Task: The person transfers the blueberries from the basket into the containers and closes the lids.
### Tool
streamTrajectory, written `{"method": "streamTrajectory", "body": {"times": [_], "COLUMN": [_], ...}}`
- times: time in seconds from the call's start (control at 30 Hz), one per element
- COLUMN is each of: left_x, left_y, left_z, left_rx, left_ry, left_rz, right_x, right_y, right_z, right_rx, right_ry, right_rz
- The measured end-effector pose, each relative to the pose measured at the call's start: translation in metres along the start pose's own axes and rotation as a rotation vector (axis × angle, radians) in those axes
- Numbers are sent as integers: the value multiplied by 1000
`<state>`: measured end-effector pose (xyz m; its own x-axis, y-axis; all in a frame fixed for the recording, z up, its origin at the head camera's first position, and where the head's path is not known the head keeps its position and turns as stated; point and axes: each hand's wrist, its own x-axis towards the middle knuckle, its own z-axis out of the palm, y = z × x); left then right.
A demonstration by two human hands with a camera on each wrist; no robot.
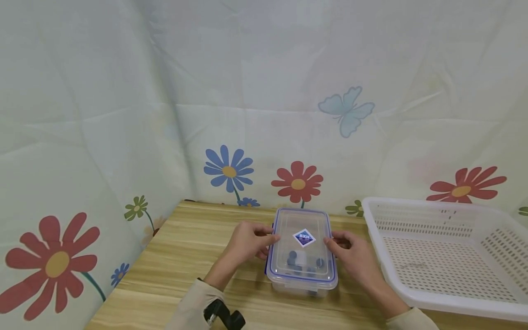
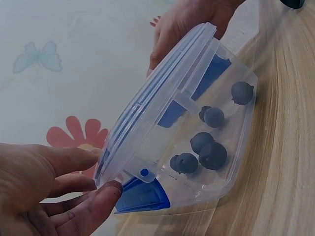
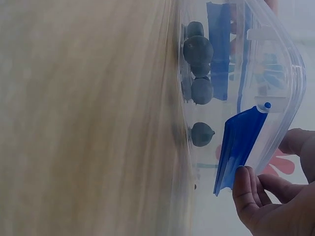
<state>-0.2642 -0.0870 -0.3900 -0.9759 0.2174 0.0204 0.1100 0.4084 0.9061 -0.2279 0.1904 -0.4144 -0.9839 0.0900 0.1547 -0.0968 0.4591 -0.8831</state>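
Note:
A clear plastic food container (image 1: 284, 270) stands on the table, its blue-sealed lid (image 1: 288, 229) on top with a diamond-shaped sticker (image 1: 304, 238). Several dark blue balls with small nubs (image 2: 213, 155) lie inside. My left hand (image 1: 245, 240) pinches the left edge, thumb on the lid and fingers by a blue side latch (image 2: 142, 196) that slants outward. On the opposite side, my right hand (image 1: 356, 256) grips the edge likewise. Its fingertips touch the lower end of another blue latch (image 3: 241, 142), which also stands away from the wall.
To the right is a white perforated basket (image 1: 445, 266) on the wooden table (image 1: 194, 238). A flower-printed cloth (image 1: 264, 133) hangs behind the table and along its left side. A black clip-like mount (image 1: 222, 314) sits at my left sleeve.

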Motion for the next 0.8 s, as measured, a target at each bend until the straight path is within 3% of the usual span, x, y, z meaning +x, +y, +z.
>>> {"method": "streamTrajectory", "body": {"times": [0.43, 0.8], "left_x": [3, 6], "left_y": [-2, -10], "left_z": [-1, -2], "left_rx": [2, -37], "left_ry": [-9, -26], "left_rz": [11, -29], "right_x": [1, 4], "right_y": [0, 9], "right_z": [-1, -2], "right_rx": [-28, -25], "right_ry": [8, -17], "right_rz": [-25, 43]}}
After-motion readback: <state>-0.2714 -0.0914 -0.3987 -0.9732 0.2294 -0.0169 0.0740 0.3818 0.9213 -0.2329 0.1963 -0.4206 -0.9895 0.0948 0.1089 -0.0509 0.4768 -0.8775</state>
